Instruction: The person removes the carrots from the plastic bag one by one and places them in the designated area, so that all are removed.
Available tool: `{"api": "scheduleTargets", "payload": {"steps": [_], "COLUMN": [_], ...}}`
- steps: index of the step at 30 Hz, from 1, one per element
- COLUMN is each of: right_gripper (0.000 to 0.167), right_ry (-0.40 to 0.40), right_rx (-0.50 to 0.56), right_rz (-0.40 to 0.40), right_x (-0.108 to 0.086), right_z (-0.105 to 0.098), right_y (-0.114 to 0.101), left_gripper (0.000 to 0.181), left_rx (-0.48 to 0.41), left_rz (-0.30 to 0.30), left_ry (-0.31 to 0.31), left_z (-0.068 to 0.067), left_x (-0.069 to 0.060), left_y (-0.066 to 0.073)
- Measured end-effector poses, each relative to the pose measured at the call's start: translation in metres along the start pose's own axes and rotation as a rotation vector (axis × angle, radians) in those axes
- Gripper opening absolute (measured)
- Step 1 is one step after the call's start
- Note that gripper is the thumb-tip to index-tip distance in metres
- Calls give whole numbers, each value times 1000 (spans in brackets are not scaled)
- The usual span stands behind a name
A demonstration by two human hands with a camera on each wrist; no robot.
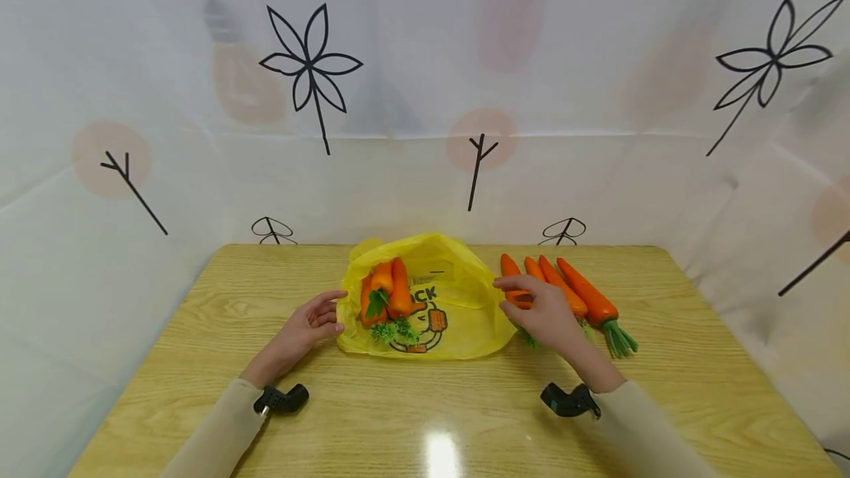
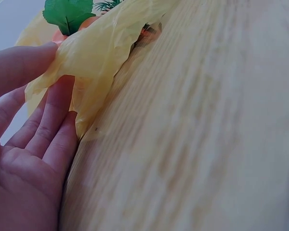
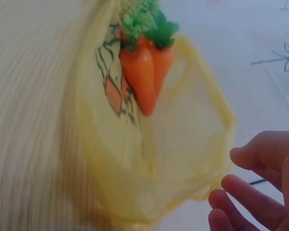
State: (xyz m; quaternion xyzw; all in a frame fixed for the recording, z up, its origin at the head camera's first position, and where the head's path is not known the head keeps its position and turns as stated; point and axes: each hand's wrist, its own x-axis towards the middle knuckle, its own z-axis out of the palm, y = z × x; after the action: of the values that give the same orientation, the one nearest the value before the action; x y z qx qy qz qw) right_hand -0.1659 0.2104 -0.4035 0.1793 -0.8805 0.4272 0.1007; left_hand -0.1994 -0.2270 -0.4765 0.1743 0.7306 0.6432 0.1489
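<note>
A yellow plastic bag (image 1: pixel 458 330) with black lettering lies on its side, its mouth facing me. Several orange carrots (image 1: pixel 401 290) with green tops are inside at its left; two show clearly in the right wrist view as carrots (image 3: pixel 140 72). At the bag's left edge is my left hand (image 1: pixel 308 327), fingertips touching the film, thumb and fingers apart. In the left wrist view the left hand (image 2: pixel 33 139) has fairly straight fingers beside the film. My right hand (image 1: pixel 547 316) is at the bag's right edge, thumb and fingers spread, and partly covers carrots behind it.
More loose carrots (image 1: pixel 591 297) lie side by side on the wooden table (image 1: pixel 425 404), right of the bag. A white patterned curtain (image 1: pixel 398 183) hangs behind the table. Black devices sit on the left wrist (image 1: pixel 282 398) and the right wrist (image 1: pixel 569 400).
</note>
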Motion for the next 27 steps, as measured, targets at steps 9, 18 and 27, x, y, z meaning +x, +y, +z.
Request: {"api": "scheduleTargets", "payload": {"steps": [9, 18, 27], "right_gripper": [28, 26, 25], "right_ry": [60, -2, -97], "right_rx": [-72, -36, 43], "right_rz": [-112, -92, -48], "right_x": [18, 34, 48], "right_z": [23, 37, 57], "right_y": [-18, -32, -34], "left_gripper": [64, 64, 64], "left_rx": [8, 5, -3], "left_rz": [10, 2, 3], "left_ry": [8, 6, 3], "left_z": [0, 0, 1], "left_x": [-1, -1, -1], "left_y": [1, 1, 2]}}
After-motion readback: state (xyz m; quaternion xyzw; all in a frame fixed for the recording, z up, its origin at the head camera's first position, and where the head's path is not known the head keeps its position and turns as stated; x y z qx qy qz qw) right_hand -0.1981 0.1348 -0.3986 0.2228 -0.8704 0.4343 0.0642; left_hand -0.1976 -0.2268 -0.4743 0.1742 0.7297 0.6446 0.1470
